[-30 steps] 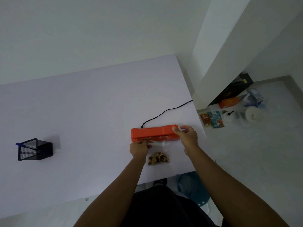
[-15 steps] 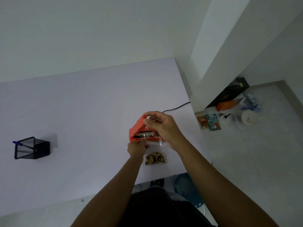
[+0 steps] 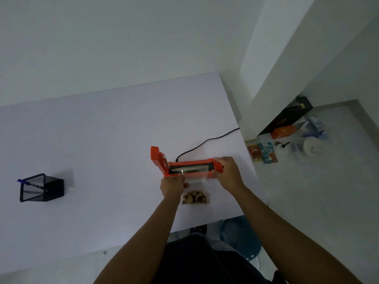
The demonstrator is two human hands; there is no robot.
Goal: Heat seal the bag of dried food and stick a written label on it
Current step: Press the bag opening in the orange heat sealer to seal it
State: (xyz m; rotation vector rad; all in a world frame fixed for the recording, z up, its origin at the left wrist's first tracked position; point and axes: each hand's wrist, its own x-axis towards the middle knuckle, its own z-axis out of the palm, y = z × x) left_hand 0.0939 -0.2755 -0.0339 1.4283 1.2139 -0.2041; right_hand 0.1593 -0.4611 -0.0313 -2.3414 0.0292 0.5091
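The orange plastic heat sealer (image 3: 190, 168) lies lid-up on the white bench (image 3: 102, 140); left hand (image 3: 172, 186) pinches the clear dried-food bag (image 3: 196, 189), right hand (image 3: 227, 173) grips the sealer's end.

Bright orange heat sealer (image 3: 190, 166) on the pale lilac tabletop (image 3: 92, 140), its open channel black with a silvery strip. A black cord (image 3: 205, 142) trails away from it. The clear bag (image 3: 194, 191) shows brown and tan dried pieces. Over on the left, a black mesh pen holder (image 3: 42, 188), criss-cross pattern, with a blue pen (image 3: 22, 181) in it. White walls (image 3: 123, 37), pale grey floor (image 3: 307, 201), and a teal stool (image 3: 240, 234) below.
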